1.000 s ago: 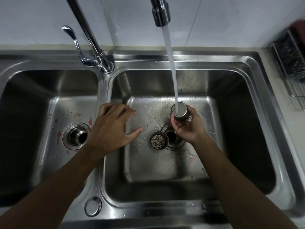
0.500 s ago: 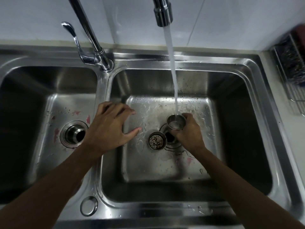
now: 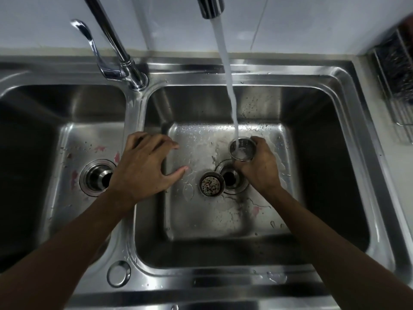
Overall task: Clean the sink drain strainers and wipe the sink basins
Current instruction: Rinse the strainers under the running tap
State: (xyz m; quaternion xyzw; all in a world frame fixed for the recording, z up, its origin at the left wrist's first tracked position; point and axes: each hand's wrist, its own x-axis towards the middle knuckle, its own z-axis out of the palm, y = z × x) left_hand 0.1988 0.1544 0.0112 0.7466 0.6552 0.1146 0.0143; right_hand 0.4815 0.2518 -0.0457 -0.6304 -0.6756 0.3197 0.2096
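My right hand (image 3: 259, 168) grips a small steel strainer cup (image 3: 242, 149), mouth up, under the running stream of water (image 3: 228, 81) in the right basin (image 3: 223, 215). Just below it lies the open drain hole (image 3: 232, 177). A second strainer (image 3: 211, 186), speckled with food bits, rests on the basin floor left of that drain. My left hand (image 3: 143, 171) rests with fingers spread on the divider between the basins, holding nothing. The left basin (image 3: 44, 153) has its own drain (image 3: 97, 177) and pink stains on its floor.
The tap spout (image 3: 211, 6) hangs above the right basin, and the tap base with its lever (image 3: 131, 72) stands on the back rim. A wire rack (image 3: 397, 86) sits on the counter at the right. A round cap (image 3: 118, 273) sits in the front rim.
My right hand turned the strainer cup from on its side to mouth up under the stream, lowering it slightly. My left hand stayed on the divider.
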